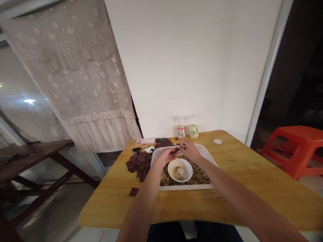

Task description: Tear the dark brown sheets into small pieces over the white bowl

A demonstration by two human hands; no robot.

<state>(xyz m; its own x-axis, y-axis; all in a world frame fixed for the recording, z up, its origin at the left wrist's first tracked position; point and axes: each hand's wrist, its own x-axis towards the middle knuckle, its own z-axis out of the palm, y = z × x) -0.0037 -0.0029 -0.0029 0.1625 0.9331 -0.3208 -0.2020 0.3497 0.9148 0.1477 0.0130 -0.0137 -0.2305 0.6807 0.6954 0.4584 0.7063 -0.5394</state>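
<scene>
My left hand (168, 157) is closed on a small dark brown square piece (177, 150), held just above the back of the tray. Close against it, my right hand (189, 149) has its fingers pinched together at the piece's right edge; what lies between those fingertips is too small to make out. Below both hands, a white bowl (170, 175) with some light and dark beads or beans in it stands inside a white tray (188, 188). Many mixed yellowish and dark beads or beans (165, 179) cover the tray's bottom around the bowl.
Left of the tray lies a heap of brown squares (141, 164), with a single square (133, 192) nearer me. Behind are a pink phone-like object (145, 141), a crumpled white item (149, 149), two labelled containers (181, 131) (193, 131) and a clear lid (217, 141). An orange stool (297, 144) stands right.
</scene>
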